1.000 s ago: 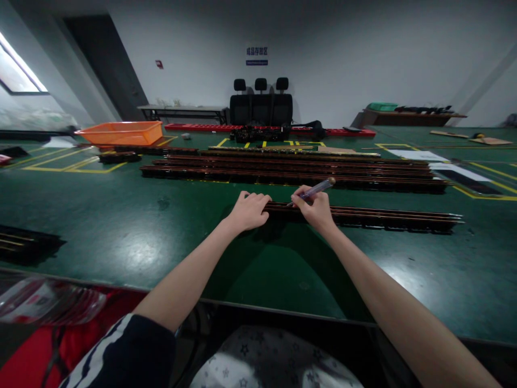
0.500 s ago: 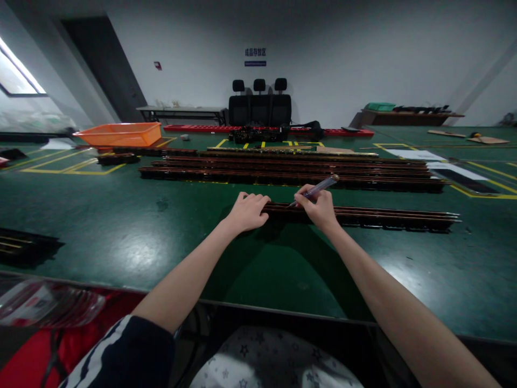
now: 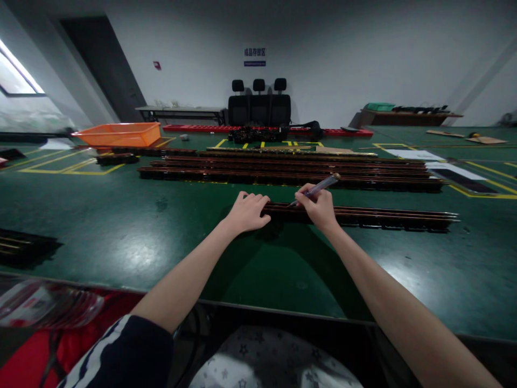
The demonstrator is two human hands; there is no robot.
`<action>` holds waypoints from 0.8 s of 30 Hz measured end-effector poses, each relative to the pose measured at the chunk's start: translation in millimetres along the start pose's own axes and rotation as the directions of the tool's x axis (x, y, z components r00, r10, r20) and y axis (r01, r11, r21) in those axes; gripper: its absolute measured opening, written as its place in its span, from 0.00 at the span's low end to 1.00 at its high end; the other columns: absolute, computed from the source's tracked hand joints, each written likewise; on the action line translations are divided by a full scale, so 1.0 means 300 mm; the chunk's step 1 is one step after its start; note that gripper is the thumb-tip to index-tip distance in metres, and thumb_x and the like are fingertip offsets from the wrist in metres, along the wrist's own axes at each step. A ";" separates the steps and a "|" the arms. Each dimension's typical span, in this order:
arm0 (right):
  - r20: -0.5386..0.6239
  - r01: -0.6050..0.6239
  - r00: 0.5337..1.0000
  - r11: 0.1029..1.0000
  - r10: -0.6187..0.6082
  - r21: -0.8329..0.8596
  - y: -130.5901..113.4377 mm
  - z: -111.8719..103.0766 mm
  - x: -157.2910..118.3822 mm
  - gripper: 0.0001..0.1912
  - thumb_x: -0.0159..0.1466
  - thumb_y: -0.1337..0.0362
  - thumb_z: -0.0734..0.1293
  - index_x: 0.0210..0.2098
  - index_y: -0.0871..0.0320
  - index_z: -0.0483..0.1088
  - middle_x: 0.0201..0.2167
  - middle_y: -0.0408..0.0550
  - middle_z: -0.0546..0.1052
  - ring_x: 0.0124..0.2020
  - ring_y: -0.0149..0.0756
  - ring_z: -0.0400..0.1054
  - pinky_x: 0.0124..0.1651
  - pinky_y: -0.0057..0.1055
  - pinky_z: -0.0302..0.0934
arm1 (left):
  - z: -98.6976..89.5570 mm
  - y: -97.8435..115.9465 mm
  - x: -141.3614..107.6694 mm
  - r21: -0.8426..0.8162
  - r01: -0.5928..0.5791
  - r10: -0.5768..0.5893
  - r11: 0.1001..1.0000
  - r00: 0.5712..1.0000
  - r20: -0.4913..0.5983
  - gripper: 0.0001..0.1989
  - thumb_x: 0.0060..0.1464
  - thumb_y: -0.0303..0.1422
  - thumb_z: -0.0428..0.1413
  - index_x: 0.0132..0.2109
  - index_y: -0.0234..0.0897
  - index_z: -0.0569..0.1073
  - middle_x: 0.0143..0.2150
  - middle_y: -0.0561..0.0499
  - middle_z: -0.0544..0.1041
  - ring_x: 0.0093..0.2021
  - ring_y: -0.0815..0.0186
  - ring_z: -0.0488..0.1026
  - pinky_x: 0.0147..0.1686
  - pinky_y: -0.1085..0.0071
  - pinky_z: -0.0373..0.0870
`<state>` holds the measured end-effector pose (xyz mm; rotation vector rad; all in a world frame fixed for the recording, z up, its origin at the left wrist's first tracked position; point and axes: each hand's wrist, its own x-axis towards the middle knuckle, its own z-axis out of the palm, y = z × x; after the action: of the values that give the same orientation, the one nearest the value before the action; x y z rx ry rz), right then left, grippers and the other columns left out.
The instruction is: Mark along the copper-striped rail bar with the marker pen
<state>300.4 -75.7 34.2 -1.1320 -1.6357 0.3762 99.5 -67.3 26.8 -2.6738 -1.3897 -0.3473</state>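
A long dark slotted strip with copper-coloured rails [image 3: 396, 217] lies across the green table in front of me. My left hand [image 3: 249, 212] is closed over its left end, thumb on the near side and fingers on top. In my right hand [image 3: 319, 206] is a pen [image 3: 323, 185] with a clear purplish barrel, tilted up to the right. Its tip meets, or nearly meets, the top of the strip just right of my left hand; the exact contact is too small to make out.
Behind lies a row of similar dark strips [image 3: 283, 173]. An orange bin [image 3: 119, 133] stands back left, and a dark flat panel [image 3: 464, 180] lies on white paper at right. Another dark piece [image 3: 26, 245] sits near the left edge. A plastic bottle [image 3: 48, 304] is below the table edge.
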 end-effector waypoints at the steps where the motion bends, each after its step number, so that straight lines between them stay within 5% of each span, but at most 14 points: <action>1: 0.004 -0.005 1.000 1.000 0.005 0.001 0.001 0.002 -0.001 0.09 0.55 0.59 0.65 0.22 0.56 0.68 0.16 0.43 0.72 0.21 0.35 0.68 0.30 0.31 0.60 | 0.000 0.001 0.001 -0.002 -0.001 0.001 1.000 1.000 0.002 0.19 0.57 0.39 0.47 0.50 0.33 0.70 0.45 0.43 0.77 0.46 0.56 0.72 0.54 0.53 0.58; 14: 0.031 -0.003 1.000 1.000 0.003 -0.013 -0.004 0.012 -0.011 0.09 0.57 0.59 0.64 0.24 0.56 0.67 0.18 0.44 0.73 0.22 0.35 0.69 0.29 0.31 0.60 | -0.001 0.009 0.015 0.059 0.029 -0.030 0.998 0.999 0.016 0.24 0.59 0.50 0.49 0.49 0.34 0.70 0.45 0.42 0.77 0.47 0.54 0.72 0.52 0.55 0.59; 24: 0.126 0.019 0.992 0.999 -0.025 0.048 -0.009 0.038 -0.016 0.09 0.59 0.59 0.64 0.25 0.57 0.68 0.21 0.45 0.75 0.23 0.34 0.68 0.28 0.29 0.58 | 0.002 -0.003 0.005 0.124 0.052 -0.053 0.991 0.999 0.005 0.19 0.60 0.42 0.49 0.51 0.34 0.69 0.48 0.41 0.76 0.48 0.52 0.72 0.50 0.55 0.60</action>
<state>289.1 -77.8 29.0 -1.0725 -1.7400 0.4776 99.6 -65.4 26.5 -2.5465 -1.4368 -0.2460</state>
